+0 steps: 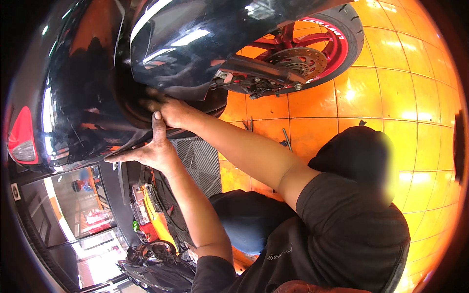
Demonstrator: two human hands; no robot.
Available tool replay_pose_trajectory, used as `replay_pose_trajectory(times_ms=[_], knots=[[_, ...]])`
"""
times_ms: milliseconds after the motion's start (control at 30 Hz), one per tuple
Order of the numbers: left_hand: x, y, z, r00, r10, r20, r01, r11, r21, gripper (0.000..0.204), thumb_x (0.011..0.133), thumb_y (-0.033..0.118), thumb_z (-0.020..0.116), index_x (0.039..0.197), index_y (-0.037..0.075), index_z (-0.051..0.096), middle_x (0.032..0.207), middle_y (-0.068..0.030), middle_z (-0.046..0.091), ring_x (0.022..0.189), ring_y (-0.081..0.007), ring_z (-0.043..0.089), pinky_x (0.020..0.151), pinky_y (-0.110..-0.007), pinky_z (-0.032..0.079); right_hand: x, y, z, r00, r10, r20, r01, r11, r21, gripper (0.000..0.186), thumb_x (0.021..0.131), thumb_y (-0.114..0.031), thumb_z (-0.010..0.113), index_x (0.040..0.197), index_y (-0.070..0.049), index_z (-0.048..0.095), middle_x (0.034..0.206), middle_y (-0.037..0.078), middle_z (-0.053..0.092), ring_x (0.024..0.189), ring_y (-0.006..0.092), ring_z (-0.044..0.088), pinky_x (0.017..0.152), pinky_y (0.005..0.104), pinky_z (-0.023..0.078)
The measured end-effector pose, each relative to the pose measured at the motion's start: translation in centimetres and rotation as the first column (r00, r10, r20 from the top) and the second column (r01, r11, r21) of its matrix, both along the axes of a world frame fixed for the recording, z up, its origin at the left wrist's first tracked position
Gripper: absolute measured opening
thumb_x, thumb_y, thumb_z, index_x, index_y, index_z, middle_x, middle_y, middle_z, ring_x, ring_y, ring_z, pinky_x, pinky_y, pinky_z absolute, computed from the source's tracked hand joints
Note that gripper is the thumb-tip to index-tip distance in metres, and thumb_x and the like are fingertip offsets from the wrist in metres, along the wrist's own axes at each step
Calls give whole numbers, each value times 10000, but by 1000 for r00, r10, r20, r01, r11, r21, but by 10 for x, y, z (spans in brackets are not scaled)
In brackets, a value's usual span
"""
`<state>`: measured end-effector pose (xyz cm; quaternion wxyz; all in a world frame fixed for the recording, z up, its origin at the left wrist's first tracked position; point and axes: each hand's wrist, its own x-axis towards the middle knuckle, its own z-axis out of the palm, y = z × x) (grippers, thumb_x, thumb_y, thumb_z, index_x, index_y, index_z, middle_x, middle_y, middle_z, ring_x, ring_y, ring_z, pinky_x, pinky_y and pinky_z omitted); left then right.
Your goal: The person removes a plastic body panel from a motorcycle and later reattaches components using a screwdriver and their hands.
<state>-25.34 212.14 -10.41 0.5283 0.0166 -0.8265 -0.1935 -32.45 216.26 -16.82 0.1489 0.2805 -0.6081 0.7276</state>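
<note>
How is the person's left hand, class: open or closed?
Open: the left hand has its thumb raised apart from fingers stretched along the black bodywork.

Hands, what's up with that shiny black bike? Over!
Left hand open against glossy black bodywork. Right hand at dark recess, partly blurred. Shadow obscures details inside.

Right of the fingers (128, 156) lies a grey ridged mat (201, 163), with orange floor tiles (312, 107) (glossy with reflections) farther right; glass panes (88, 207) stand lower left, well apart.
</note>
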Motion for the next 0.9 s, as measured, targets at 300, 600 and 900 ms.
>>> replay_pose_trajectory(times_ms=[300, 600, 900], knots=[[-13, -14, -49, 1000, 23, -5, -23, 998, -66, 1473, 535, 339, 909, 1418, -94, -187, 1479, -346, 91, 1365, -403, 259, 1138, -455, 227, 43, -45, -124, 635, -441, 634, 592, 805, -33, 418, 918, -312, 577, 1188, 6, 564, 1206, 238, 552, 1153, 381, 507, 959, 442, 407], [-3, -20, -68, 991, -11, 130, 14, 1000, -17, 1447, 553, 378, 893, 1423, -95, -161, 1477, -350, 67, 1391, -432, 179, 1160, -479, 160, 24, -24, -205, 315, 793, 522, 404, 386, -830, 608, 876, -353, 636, 1386, -106, 416, 1449, 118, 351, 1271, 325, 396, 1039, 498, 359], [-7, -24, -80, 992, 42, 117, -31, 995, -98, 1381, 582, 330, 867, 1439, -70, -140, 1456, -316, 150, 1351, -436, 263, 1126, -469, 265, 37, -20, -220, 328, 786, 524, 407, 383, -829, 472, 809, -316, 736, 1164, -80, 533, 1146, 102, 523, 1073, 255, 511, 958, 450, 449]])
